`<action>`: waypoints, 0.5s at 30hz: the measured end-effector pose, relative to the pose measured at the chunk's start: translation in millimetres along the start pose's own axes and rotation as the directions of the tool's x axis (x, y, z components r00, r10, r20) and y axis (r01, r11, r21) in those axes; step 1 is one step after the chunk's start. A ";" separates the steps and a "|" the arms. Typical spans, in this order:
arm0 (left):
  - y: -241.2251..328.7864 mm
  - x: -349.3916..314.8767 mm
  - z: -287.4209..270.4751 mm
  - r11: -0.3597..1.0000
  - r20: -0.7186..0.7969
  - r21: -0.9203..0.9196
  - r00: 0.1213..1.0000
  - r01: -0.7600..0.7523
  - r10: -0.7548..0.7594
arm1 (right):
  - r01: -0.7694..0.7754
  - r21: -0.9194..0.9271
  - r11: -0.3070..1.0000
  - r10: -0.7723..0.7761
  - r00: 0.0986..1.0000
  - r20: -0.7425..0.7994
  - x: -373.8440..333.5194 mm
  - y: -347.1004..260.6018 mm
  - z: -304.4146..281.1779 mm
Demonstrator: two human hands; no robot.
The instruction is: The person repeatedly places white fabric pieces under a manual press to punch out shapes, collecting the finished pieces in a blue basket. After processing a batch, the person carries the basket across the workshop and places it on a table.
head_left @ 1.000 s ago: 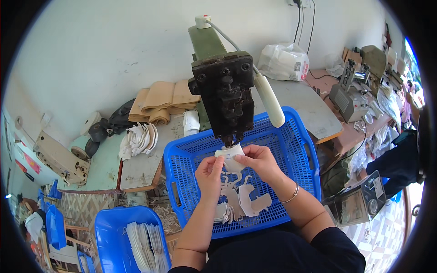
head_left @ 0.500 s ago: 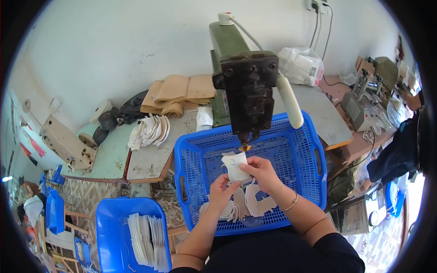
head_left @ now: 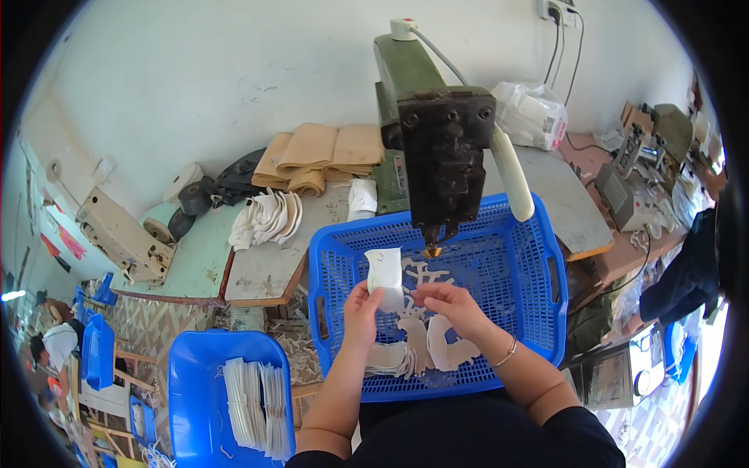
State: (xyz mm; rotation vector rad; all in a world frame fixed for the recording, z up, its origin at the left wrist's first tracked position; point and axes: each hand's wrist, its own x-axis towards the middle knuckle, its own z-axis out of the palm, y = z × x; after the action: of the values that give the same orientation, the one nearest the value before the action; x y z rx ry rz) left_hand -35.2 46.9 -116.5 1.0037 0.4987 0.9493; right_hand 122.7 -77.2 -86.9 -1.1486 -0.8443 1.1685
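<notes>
My left hand [head_left: 361,312] pinches a white flat fabric-like piece [head_left: 385,269] by its lower right part, thumb on top. The piece stands tilted over the blue perforated basket [head_left: 550,335]. My right hand [head_left: 456,310], with a bracelet at the wrist, is just right of the piece, thumb and fingertips drawn together; whether anything is between them is too small to tell. Beneath my hands in the basket lie white cut pieces [head_left: 388,359] and curved beige pieces [head_left: 449,351]. Thin white offcut strips [head_left: 425,273] lie farther in, below the machine's brass tip [head_left: 431,252].
A green machine with a dark head [head_left: 449,156] and pale lever [head_left: 512,175] overhangs the basket. On the left, a blue tub [head_left: 191,390] holds stacked white pieces. Folded tan sheets [head_left: 320,156] and white pieces [head_left: 267,218] lie on the table. Another person's dark sleeve [head_left: 679,273] shows at right.
My right hand has come off the white piece, which my left hand now carries farther left and more upright. The view has shifted slightly, and the strips in the basket show more.
</notes>
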 end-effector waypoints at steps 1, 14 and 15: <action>0.4 6.2 -5.2 1.000 -0.026 -0.009 1.000 -0.008 0.007 | -0.029 -0.090 0.995 0.028 1.000 -0.013 -4.3 3.5 -5.1; 29.1 35.3 -12.7 0.985 -0.051 -0.003 0.984 -0.174 0.173 | -0.438 -0.041 0.898 0.435 0.898 -0.069 -41.2 74.0 -30.8; 28.2 34.4 -10.9 0.986 -0.063 0.004 0.984 -0.168 0.168 | -0.440 -0.040 0.897 0.437 0.897 -0.075 -41.4 74.4 -31.2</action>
State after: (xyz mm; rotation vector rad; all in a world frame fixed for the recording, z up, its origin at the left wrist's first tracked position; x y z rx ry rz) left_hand -37.6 87.2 -95.0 1.0286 0.4709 1.1351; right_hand 124.4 -125.0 -164.0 -1.4648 -0.5833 1.4727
